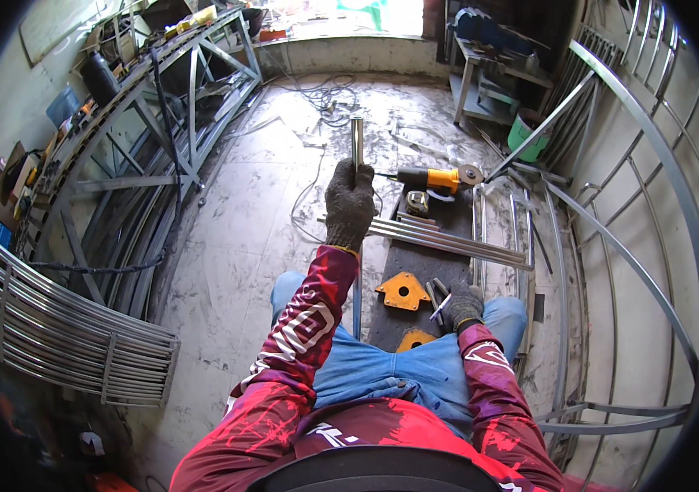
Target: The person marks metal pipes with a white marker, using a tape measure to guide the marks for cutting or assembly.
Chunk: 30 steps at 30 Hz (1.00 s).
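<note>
My left hand [349, 205], in a dark knit glove, is wrapped round a shiny metal tube [357, 141]. The tube stands roughly upright, its open end above my fist; a length shows below my forearm. Close to my right thigh, my gloved right hand [463, 307] is closed round a slim pen-like tool [441, 307]; its exact kind is unclear. Beside that hand lies an orange magnetic welding square [403, 292], with another orange square [416, 339] partly hidden by my jeans. Several shiny tubes [456, 245] lie across a dark board [382, 316] ahead of me.
A yellow-and-black angle grinder [439, 179] and a tape measure [416, 202] lie at the board's far end. Curved metal frames [644, 295] lean on the right. A barred grille [79, 336] and a loaded steel rack [124, 180] stand left. Cables [325, 98] trail across the floor.
</note>
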Each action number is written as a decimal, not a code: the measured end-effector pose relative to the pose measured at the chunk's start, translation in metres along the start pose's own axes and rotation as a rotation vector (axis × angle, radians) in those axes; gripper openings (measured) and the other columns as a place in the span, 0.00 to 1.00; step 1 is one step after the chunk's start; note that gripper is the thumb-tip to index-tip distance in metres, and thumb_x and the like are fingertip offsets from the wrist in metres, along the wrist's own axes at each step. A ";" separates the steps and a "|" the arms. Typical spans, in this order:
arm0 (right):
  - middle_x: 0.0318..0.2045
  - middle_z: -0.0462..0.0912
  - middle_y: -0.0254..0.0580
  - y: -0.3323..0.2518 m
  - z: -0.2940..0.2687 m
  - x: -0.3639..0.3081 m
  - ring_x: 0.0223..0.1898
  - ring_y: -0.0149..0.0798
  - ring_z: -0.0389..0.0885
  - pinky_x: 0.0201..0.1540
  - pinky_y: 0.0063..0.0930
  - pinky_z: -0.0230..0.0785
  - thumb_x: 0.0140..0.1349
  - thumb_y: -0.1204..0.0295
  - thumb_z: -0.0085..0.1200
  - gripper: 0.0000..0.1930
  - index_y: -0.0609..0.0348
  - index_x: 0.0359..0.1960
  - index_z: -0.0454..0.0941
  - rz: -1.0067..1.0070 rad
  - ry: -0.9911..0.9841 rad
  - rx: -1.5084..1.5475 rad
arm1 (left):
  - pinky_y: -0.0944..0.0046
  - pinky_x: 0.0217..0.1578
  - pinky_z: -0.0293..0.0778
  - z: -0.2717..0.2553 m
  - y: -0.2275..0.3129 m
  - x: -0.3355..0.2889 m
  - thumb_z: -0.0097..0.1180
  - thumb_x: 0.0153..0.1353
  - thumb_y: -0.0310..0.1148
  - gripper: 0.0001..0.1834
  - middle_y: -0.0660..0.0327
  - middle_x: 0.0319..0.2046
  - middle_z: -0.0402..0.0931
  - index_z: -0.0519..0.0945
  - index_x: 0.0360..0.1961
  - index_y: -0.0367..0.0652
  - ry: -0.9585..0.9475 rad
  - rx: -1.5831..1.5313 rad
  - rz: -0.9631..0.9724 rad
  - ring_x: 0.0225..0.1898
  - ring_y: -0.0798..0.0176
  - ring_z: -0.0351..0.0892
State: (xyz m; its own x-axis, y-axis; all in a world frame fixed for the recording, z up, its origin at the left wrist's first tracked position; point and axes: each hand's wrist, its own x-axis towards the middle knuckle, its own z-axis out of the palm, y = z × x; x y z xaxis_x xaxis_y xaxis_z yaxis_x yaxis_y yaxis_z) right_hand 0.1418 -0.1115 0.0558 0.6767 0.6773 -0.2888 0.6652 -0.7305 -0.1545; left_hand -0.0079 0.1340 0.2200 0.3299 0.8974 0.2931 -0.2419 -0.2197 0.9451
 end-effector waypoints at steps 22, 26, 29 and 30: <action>0.47 0.83 0.52 0.003 0.011 -0.002 0.51 0.52 0.82 0.54 0.45 0.71 0.54 0.62 0.58 0.16 0.51 0.43 0.83 -0.039 0.068 -0.014 | 0.68 0.15 0.72 -0.012 -0.016 -0.021 0.57 0.70 0.38 0.10 0.67 0.20 0.71 0.78 0.42 0.43 -0.051 -0.109 -0.126 0.14 0.71 0.69; 0.45 0.85 0.51 0.009 0.043 0.024 0.49 0.52 0.83 0.52 0.45 0.74 0.55 0.64 0.56 0.15 0.51 0.42 0.85 -0.048 0.040 0.002 | 0.67 0.18 0.74 -0.020 -0.013 -0.031 0.58 0.69 0.37 0.10 0.67 0.20 0.69 0.77 0.40 0.41 -0.016 -0.025 -0.171 0.17 0.72 0.70; 0.50 0.84 0.50 0.026 0.052 0.029 0.53 0.51 0.82 0.52 0.48 0.74 0.61 0.64 0.54 0.16 0.50 0.49 0.84 -0.023 0.013 -0.016 | 0.67 0.20 0.77 -0.011 -0.020 -0.035 0.59 0.69 0.38 0.11 0.65 0.21 0.70 0.76 0.40 0.40 -0.062 -0.036 -0.147 0.18 0.71 0.72; 0.48 0.84 0.50 0.024 0.051 0.026 0.52 0.51 0.82 0.52 0.47 0.74 0.60 0.64 0.53 0.15 0.50 0.47 0.84 -0.033 0.041 -0.020 | 0.67 0.20 0.77 -0.013 -0.022 -0.036 0.59 0.69 0.38 0.11 0.65 0.21 0.70 0.76 0.40 0.40 -0.063 -0.034 -0.148 0.18 0.71 0.72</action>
State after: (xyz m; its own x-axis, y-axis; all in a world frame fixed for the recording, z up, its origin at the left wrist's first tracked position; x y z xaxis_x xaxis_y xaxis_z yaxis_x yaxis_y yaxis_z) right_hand 0.1595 -0.1162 -0.0033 0.6667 0.7040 -0.2448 0.6929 -0.7064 -0.1447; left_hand -0.0260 0.1115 0.1869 0.4209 0.8928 0.1607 -0.2166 -0.0731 0.9735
